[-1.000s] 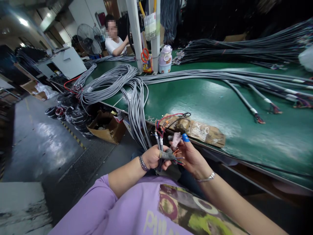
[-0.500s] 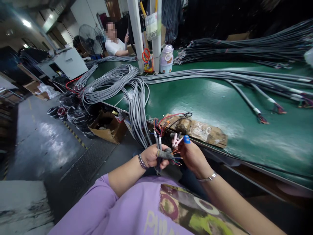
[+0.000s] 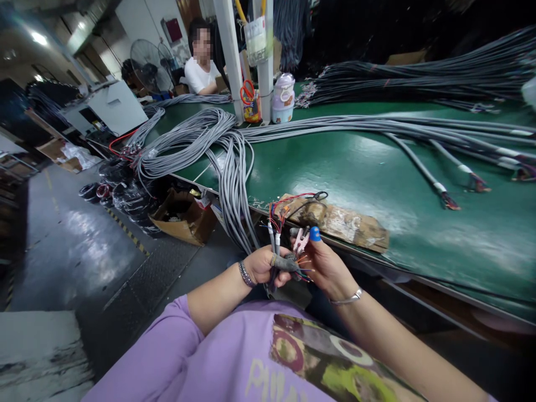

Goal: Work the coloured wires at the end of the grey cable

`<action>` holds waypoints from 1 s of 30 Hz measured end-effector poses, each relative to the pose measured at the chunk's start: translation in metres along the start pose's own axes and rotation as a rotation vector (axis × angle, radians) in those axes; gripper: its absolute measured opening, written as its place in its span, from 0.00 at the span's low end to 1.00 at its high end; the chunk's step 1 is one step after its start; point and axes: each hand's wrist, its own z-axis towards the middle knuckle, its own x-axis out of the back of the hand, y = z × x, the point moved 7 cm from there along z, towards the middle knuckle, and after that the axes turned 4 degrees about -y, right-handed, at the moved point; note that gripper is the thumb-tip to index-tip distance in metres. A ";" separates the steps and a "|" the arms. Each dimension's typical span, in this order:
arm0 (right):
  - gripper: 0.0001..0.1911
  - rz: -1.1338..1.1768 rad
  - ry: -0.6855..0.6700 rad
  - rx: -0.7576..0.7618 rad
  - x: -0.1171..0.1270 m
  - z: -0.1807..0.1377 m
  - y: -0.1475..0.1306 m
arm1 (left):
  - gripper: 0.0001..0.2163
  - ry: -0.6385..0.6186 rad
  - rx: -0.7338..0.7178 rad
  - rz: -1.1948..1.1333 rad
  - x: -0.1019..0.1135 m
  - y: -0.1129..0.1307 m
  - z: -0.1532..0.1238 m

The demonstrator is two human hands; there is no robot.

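Green and glossy, the long work table (image 3: 377,162) runs across in front of the person, whose 2 hands meet just below its near edge, above a purple shirt (image 3: 201,363). The left hand (image 3: 260,266) is closed in a fist around the grey sheathed cable ends (image 3: 274,244), which stand up out of it with red, blue and orange wire strands fanning from their tips. The right hand (image 3: 329,268) is touching those strands, its fingers curled in and pinching a small pale pink clip (image 3: 300,241); a blue fingertip cap (image 3: 315,234) sits on 1 finger. Just beyond the hands, a taped brown cardboard slab (image 3: 339,221) lies on the table edge. A thick bundle of grey cables (image 3: 234,184) spills off the table to the left, above an open cardboard box (image 3: 180,215) on the floor. At the far end, by a white post (image 3: 228,56), a co-worker in a white top (image 3: 200,70) sits near red-handled scissors (image 3: 248,92)
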 end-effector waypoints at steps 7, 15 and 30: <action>0.21 -0.003 0.013 0.028 -0.003 -0.001 -0.004 | 0.19 -0.002 0.008 -0.019 0.002 0.001 0.000; 0.24 0.010 -0.010 -0.014 -0.005 -0.003 0.000 | 0.20 0.015 0.008 -0.014 0.002 0.002 0.000; 0.18 -0.115 -0.108 0.010 -0.013 -0.016 -0.010 | 0.21 0.337 -0.166 0.072 -0.014 -0.001 -0.031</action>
